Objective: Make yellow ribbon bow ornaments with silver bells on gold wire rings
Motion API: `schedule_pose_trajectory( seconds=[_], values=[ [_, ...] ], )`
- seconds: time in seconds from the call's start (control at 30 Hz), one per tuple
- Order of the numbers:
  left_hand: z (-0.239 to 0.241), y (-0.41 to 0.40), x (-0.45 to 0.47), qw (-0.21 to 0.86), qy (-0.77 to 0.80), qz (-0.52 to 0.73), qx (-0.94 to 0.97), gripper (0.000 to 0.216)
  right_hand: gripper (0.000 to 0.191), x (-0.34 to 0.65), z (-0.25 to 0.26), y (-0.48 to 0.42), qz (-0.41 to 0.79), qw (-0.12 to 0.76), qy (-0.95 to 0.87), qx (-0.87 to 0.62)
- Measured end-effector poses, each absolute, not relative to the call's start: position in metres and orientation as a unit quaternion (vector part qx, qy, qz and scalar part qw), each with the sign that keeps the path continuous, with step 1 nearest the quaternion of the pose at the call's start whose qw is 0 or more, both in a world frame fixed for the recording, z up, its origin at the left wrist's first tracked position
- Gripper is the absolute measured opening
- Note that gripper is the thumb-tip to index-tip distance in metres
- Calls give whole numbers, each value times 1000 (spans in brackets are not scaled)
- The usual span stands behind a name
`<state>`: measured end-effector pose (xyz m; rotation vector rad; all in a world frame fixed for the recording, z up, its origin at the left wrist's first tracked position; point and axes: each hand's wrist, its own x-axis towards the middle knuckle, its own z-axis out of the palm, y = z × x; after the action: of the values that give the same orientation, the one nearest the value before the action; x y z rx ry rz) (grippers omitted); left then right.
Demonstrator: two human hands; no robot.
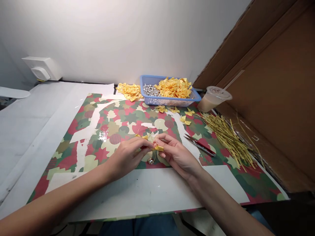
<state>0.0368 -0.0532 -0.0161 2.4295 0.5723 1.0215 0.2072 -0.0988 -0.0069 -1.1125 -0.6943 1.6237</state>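
Hands are bunched up mid-table here. The left hand and right hand meet fingertip to fingertip over the patterned mat, and both pinch one small yellow fabric piece between thumb and forefinger. The other fingers are curled in loosely, not spread. The piece sits just off the mat, right between the two hands. Something small and silvery lies directly under it, but I can't tell what it is.

My take on doing this bit well: keep both pinches tight and close to the middle of the fabric so it can't spring open. Working low over the mat also helps, since anything that slips then lands right there.

At the back there's a blue basket with more yellow pieces and silvery beads in it, plus a loose yellow pile just beside it. Off to the right are red-handled scissors, a bundle of gold twist ties and a lidded plastic cup, all within reach of the right hand but well clear of the pinch.
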Motion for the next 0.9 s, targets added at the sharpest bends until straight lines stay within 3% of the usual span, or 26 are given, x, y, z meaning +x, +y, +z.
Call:
schedule_pose_trajectory(
  seconds=[0.4,0.9],
  values=[
    [-4,-50,31,402,186,297,846,14,33,211,4,-98,739,443,-285,-421],
    [-7,-49,30,397,161,279,860,12,27,206,-5,-108,736,469,-264,-410]
  ],
)
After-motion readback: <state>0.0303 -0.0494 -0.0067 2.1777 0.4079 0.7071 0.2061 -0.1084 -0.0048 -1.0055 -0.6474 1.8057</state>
